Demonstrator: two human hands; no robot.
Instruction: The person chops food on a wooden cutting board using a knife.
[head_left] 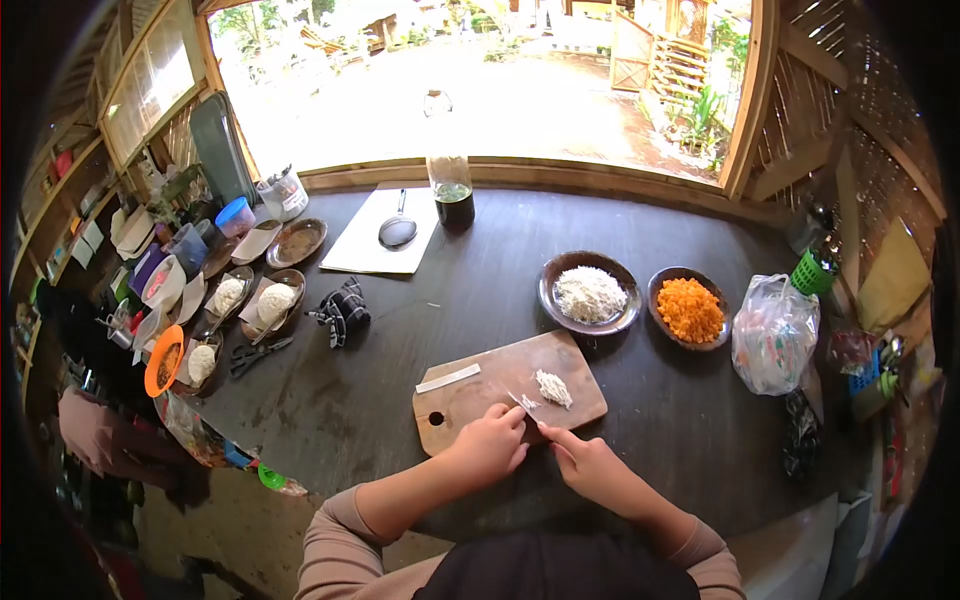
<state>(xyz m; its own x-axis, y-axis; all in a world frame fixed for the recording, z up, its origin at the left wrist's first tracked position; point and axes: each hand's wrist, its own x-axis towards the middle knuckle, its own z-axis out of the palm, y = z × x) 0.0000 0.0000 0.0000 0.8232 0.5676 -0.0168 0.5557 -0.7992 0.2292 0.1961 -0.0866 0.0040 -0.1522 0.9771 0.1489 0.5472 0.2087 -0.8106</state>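
Beige sleeves [335, 545] reach forward to two hands at the near edge of a wooden board [500, 370] on a dark table [330, 430]. Gripping a knife [525, 406], the right hand [588, 468] is close beside the left hand [490, 442], whose fingers are bent by the blade; whether they pinch anything cannot be told. White bits [530, 402] lie at the blade, just beyond the fingertips, with a chopped white heap [553, 390] beyond them to the right. One pale strip [448, 378] rests near the board's left end, apart from the hands. Farther off sit bowls of white shreds [590, 294] and orange shreds [690, 310]; beyond, a bottle [456, 206] stands near the window ledge [560, 178].
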